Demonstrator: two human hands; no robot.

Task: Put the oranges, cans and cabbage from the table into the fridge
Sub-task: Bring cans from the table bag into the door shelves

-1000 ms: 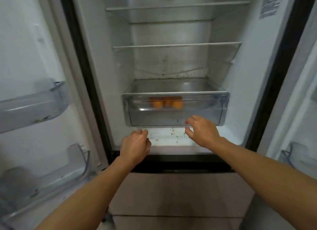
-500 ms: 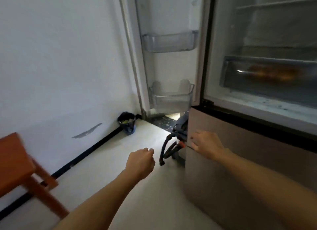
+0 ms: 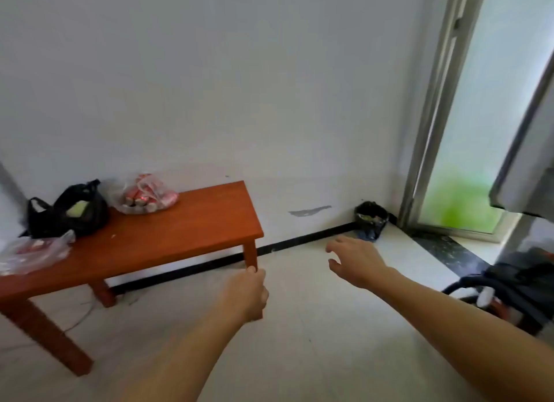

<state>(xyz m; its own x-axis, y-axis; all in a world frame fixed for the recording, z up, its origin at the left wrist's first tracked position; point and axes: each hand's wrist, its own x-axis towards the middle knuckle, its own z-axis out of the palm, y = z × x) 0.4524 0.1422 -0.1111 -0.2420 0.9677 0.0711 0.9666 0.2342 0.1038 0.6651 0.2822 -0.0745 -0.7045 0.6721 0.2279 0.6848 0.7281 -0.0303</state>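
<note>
White painted wall (image 3: 209, 71) fills most of the view, with a grey scuffed patch (image 3: 310, 211) low down and a black skirting strip (image 3: 299, 236) along its foot. Below it lies a pale tiled floor (image 3: 314, 326).

At the right, a tall metal-framed door of frosted glass (image 3: 479, 131) glows green near its base. The grey edge of a fridge door (image 3: 527, 137) juts in at the far right. Beneath that sits a dark machine with hoses (image 3: 518, 290), blurred.

A low orange-brown wooden table (image 3: 180, 230) stands at the left, along the wall. On its far end rests a black bag (image 3: 45, 218), open at the top, with something pale green (image 3: 76, 211) showing inside, too blurred to name. Just beside it, nearer the wall, lies a clear bag of red cans (image 3: 147, 196). A second clear bag (image 3: 33, 251), with red and white contents, lies at the left edge of the table.

A small dark bag (image 3: 371, 220) sits on the floor in the corner.

Two bare forearms reach forward. The left hand (image 3: 245, 293) has its fingers curled into a fist and overlaps the table's near leg; whether it touches the leg cannot be told. The right hand (image 3: 356, 260) hangs over the floor, fingers apart and slightly bent, holding nothing.
</note>
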